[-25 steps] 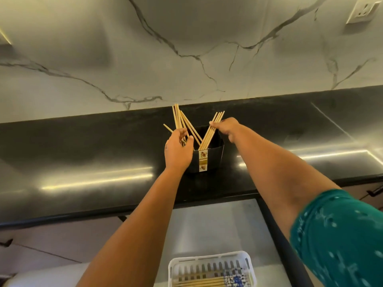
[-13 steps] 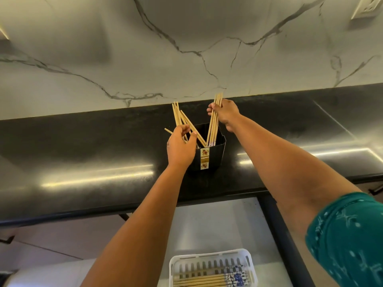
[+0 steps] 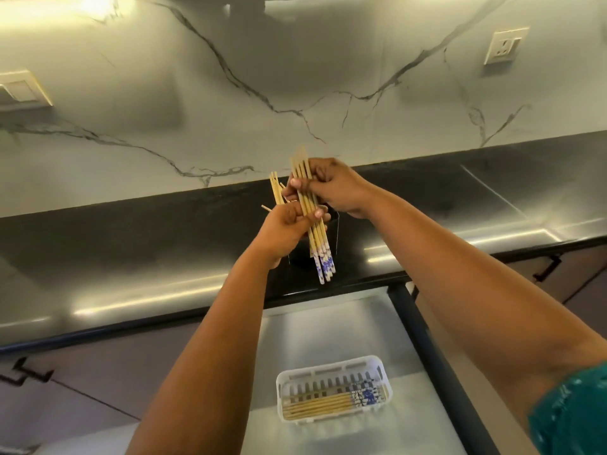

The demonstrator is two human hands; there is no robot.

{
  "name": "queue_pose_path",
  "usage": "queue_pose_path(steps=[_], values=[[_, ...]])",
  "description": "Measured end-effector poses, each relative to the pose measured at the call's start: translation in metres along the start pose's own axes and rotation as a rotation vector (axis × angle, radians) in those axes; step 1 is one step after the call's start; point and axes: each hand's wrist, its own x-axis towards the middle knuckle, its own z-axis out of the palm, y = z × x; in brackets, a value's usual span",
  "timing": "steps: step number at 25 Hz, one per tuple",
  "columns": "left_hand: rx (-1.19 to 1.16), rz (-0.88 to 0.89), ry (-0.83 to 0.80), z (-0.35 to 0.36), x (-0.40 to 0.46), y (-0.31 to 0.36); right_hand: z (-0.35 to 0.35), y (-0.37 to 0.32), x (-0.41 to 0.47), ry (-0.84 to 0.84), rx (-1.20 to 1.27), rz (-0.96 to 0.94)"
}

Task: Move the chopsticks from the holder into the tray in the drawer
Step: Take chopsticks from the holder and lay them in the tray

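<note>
A bundle of several wooden chopsticks point(image 3: 315, 224) with blue-and-white patterned ends is lifted clear of the black holder point(image 3: 331, 238), patterned ends pointing down. My right hand point(image 3: 338, 188) grips the bundle near its top. My left hand point(image 3: 289, 231) is closed around its middle. More chopsticks point(image 3: 276, 192) still stand in the holder behind my left hand. The holder is mostly hidden by my hands. Below, a white slotted tray point(image 3: 335, 366) sits in the open drawer point(image 3: 328, 326) with several chopsticks point(image 3: 322, 405) lying flat in it.
The holder stands on a glossy black countertop point(image 3: 131, 251) against a marble-patterned wall. Wall sockets point(image 3: 504, 44) are at upper right and far left. The drawer's dark right rim point(image 3: 423, 349) runs beside my right forearm. Cabinet handles point(image 3: 547, 267) flank the drawer.
My right hand has pulled a bundle of chopsticks up out of the holder and toward me. My left hand left the remaining sticks and closed on the bundle.
</note>
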Motion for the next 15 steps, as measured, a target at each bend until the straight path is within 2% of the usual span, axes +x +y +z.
queue_pose_path(steps=[2, 4, 6, 8, 9, 12, 15], values=[[-0.070, -0.077, -0.028, 0.010, -0.021, -0.007, 0.011, 0.000, -0.018, -0.020, 0.019, 0.078], [-0.166, -0.105, 0.040, 0.022, -0.040, -0.019, 0.025, 0.014, -0.037, 0.078, 0.042, 0.132], [-0.332, -0.152, 0.198, 0.028, -0.057, -0.036, 0.043, 0.046, -0.068, 0.326, 0.210, 0.270], [-0.500, -0.193, 0.351, 0.030, -0.076, -0.055, 0.065, 0.087, -0.112, 0.593, 0.520, 0.497], [-0.570, -0.216, 0.404, 0.032, -0.085, -0.064, 0.077, 0.105, -0.132, 0.660, 0.672, 0.596], [-0.739, -0.287, 0.504, 0.048, -0.110, -0.085, 0.108, 0.137, -0.162, 0.715, 1.011, 0.689], [-0.834, -0.350, 0.547, 0.069, -0.127, -0.096, 0.120, 0.132, -0.158, 0.711, 1.009, 0.655]])
